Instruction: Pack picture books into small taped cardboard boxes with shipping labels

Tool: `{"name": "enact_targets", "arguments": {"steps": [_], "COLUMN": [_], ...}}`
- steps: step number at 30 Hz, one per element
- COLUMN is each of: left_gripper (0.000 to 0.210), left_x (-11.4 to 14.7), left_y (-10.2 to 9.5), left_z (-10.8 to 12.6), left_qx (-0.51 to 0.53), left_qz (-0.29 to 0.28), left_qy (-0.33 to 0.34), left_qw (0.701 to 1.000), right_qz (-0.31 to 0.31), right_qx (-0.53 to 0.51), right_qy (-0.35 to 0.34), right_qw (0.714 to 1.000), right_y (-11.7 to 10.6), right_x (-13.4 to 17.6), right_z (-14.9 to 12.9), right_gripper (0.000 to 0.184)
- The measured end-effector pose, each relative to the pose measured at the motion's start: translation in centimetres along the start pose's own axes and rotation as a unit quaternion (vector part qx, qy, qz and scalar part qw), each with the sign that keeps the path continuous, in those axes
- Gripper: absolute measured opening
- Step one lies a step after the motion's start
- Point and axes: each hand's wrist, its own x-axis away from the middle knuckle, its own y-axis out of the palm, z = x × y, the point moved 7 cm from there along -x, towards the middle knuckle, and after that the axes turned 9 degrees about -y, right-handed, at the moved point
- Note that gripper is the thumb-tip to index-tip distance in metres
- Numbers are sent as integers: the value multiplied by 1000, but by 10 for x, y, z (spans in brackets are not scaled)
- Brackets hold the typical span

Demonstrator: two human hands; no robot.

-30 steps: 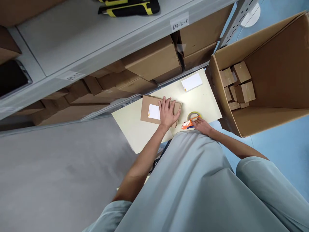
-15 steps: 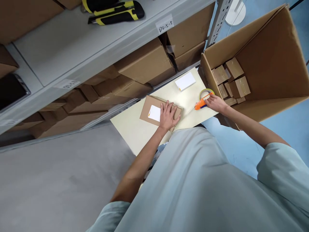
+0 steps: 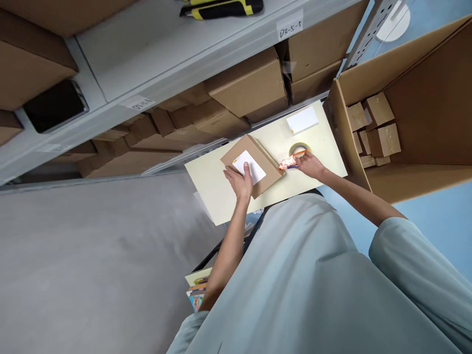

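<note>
A small cardboard box (image 3: pixel 266 180) with a white label (image 3: pixel 254 169) lies on the pale cream tabletop (image 3: pixel 206 182). My left hand (image 3: pixel 241 182) rests at the box's near left edge, thumb over the label and fingers spread along the side. An orange tape dispenser (image 3: pixel 286 162) with a roll of yellowish tape (image 3: pixel 298 147) is in my right hand (image 3: pixel 310 164), its fingers wrapped round the handle. The dispenser's front end meets the right edge of the box. Behind it on the tabletop lies a stack of white labels (image 3: pixel 302 120).
A large open carton (image 3: pixel 427 108) with several small boxes inside stands to the right. Shelving with cardboard boxes (image 3: pixel 250 83) runs along the far side. On the upper shelf (image 3: pixel 155 49) lie a black-and-yellow utility knife (image 3: pixel 224 9) and a dark flat device (image 3: pixel 55 105).
The tape dispenser has moved left to the box's edge. The box has turned, and my left hand has shifted from its top right to its near left edge. The camera view has shifted too.
</note>
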Motion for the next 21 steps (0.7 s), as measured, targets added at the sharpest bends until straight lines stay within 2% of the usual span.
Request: {"name": "enact_targets", "arguments": {"steps": [2, 4, 10, 15, 21], "left_gripper": [101, 112, 136, 133, 120], "left_x": [-2, -3, 1, 11, 17], "left_y": [1, 5, 29, 42, 42], "left_z": [0, 9, 44, 55, 54], "left_qx": [-42, -79, -154, -166, -167], "left_qz": [-17, -18, -22, -40, -37], "left_qy": [-11, 8, 113, 184, 241], "left_qw": [999, 997, 981, 968, 955], "right_qz": [2, 3, -4, 0, 27], "right_qx": [-4, -5, -3, -12, -24], "right_qy": [-7, -16, -42, -28, -35], "right_qw": [1000, 1000, 999, 1000, 999], "right_y": [0, -1, 4, 13, 17], "right_x": [-1, -2, -3, 1, 25], "right_z": [-13, -27, -67, -83, -84], "right_gripper": [41, 40, 41, 43, 37]}}
